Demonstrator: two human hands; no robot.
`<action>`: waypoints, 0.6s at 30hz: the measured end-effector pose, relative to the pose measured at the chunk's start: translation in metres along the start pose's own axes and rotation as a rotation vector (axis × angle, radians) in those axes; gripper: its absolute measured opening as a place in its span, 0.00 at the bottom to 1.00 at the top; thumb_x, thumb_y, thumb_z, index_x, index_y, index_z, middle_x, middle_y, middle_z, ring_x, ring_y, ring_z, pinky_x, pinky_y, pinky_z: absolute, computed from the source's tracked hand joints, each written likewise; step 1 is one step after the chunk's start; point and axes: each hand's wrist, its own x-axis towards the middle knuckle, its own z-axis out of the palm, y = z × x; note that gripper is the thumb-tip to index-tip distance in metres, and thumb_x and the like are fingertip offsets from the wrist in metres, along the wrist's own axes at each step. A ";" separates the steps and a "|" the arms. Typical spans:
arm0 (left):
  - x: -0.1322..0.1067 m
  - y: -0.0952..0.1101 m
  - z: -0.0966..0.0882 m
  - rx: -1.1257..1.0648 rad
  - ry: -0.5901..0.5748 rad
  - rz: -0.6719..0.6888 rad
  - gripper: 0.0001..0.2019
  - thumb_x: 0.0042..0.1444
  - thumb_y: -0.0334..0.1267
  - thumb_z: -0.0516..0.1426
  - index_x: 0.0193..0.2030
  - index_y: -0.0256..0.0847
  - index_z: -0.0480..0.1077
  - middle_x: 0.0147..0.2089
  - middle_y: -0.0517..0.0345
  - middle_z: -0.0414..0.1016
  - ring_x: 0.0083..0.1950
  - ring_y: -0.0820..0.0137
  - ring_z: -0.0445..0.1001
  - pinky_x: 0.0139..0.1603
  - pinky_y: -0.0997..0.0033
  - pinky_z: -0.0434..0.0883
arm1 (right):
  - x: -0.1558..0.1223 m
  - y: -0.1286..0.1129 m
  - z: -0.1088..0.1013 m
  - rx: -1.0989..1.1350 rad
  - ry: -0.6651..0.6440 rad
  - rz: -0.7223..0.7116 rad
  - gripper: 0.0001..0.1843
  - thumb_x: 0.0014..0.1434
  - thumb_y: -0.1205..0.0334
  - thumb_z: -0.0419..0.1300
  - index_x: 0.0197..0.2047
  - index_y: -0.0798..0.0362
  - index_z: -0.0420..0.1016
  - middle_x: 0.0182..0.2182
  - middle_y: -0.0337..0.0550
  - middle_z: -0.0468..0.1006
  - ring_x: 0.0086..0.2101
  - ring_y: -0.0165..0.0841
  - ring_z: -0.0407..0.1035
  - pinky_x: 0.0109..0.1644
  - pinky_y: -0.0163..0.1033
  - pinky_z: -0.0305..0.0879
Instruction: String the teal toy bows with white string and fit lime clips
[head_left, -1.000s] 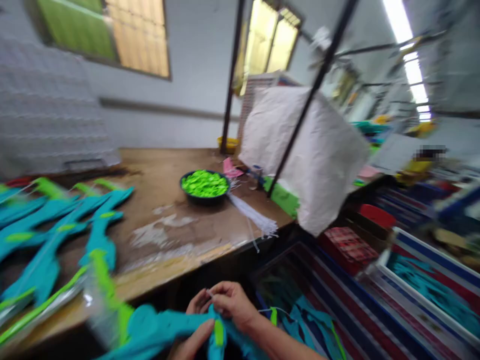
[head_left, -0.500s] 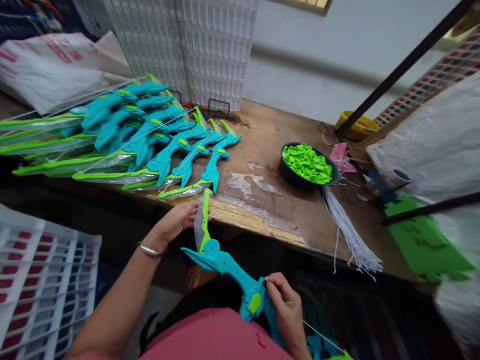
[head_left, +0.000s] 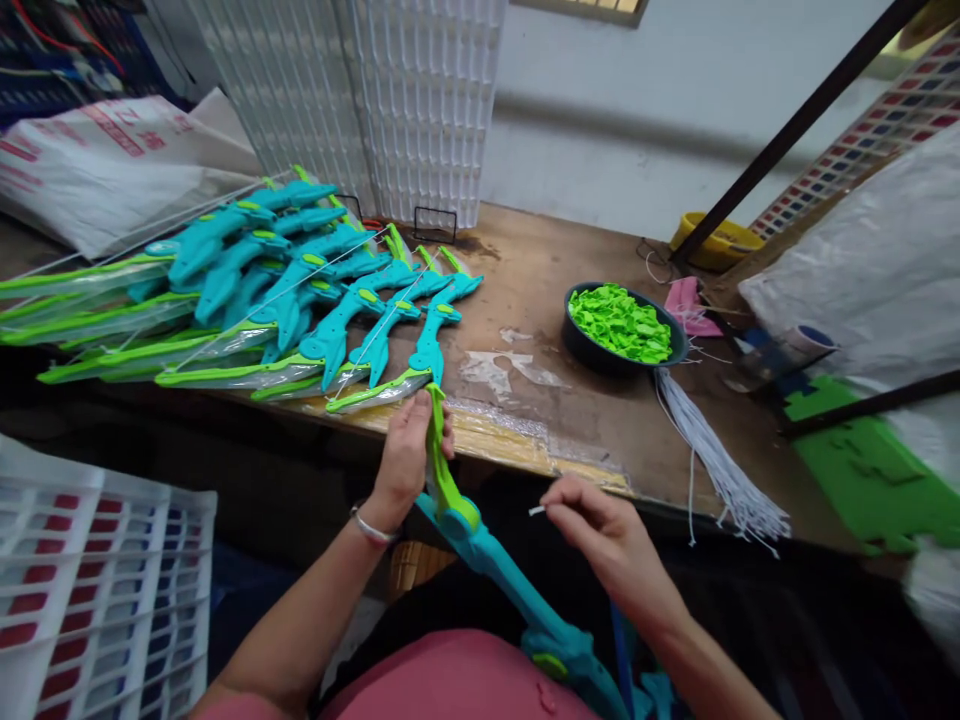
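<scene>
A teal and lime-green toy bow (head_left: 517,575) slants across my lap, its lower end running down past the pink shirt. My left hand (head_left: 409,455) is closed around the bow's green upper limb, near the tip. Apart from the bow, to its right, my right hand (head_left: 600,525) pinches the end of a white string (head_left: 537,511); the rest of that string is hidden. Several similar toy bows (head_left: 360,310) lie overlapped on the wooden table (head_left: 517,240) just beyond my left hand, some strung with white cord.
A dark bowl (head_left: 574,345) of small green plastic pieces stands on the table, with a bundle of white strings (head_left: 712,470) hanging off the edge beside it. White plastic crate (head_left: 105,590) at lower left. Green foam mat (head_left: 870,465) and dark metal bar (head_left: 795,130) at right.
My left hand has gone from fingers spread beside the limb to gripping it. My right hand has left the bow's middle, rising forward with the string end. The bow has turned.
</scene>
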 end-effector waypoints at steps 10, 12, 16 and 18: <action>-0.081 -0.010 0.010 -0.345 -0.404 0.145 0.30 0.61 0.68 0.52 0.26 0.40 0.68 0.22 0.57 0.64 0.25 0.69 0.61 0.28 0.67 0.62 | 0.007 -0.077 0.036 -0.140 -0.125 -0.491 0.12 0.71 0.71 0.53 0.43 0.47 0.75 0.35 0.39 0.73 0.36 0.29 0.71 0.40 0.35 0.71; -0.081 -0.010 0.005 -0.349 -0.471 0.163 0.29 0.60 0.67 0.52 0.26 0.41 0.69 0.22 0.55 0.65 0.25 0.67 0.62 0.29 0.65 0.63 | -0.001 -0.078 0.042 -0.162 -0.120 -0.486 0.12 0.71 0.72 0.53 0.42 0.48 0.75 0.35 0.40 0.72 0.36 0.29 0.71 0.39 0.33 0.72; -0.078 -0.013 0.000 -0.283 -0.526 0.165 0.28 0.57 0.67 0.52 0.24 0.43 0.69 0.22 0.54 0.63 0.26 0.64 0.64 0.32 0.60 0.66 | -0.009 -0.082 0.050 -0.200 -0.039 -0.535 0.10 0.71 0.71 0.53 0.43 0.50 0.74 0.36 0.41 0.73 0.35 0.28 0.72 0.37 0.31 0.73; -0.077 -0.015 0.000 -0.285 -0.528 0.153 0.28 0.56 0.67 0.51 0.23 0.43 0.66 0.22 0.55 0.61 0.26 0.64 0.63 0.32 0.60 0.66 | -0.009 -0.083 0.053 -0.216 -0.007 -0.580 0.09 0.71 0.70 0.54 0.43 0.52 0.74 0.36 0.42 0.74 0.35 0.28 0.72 0.37 0.31 0.74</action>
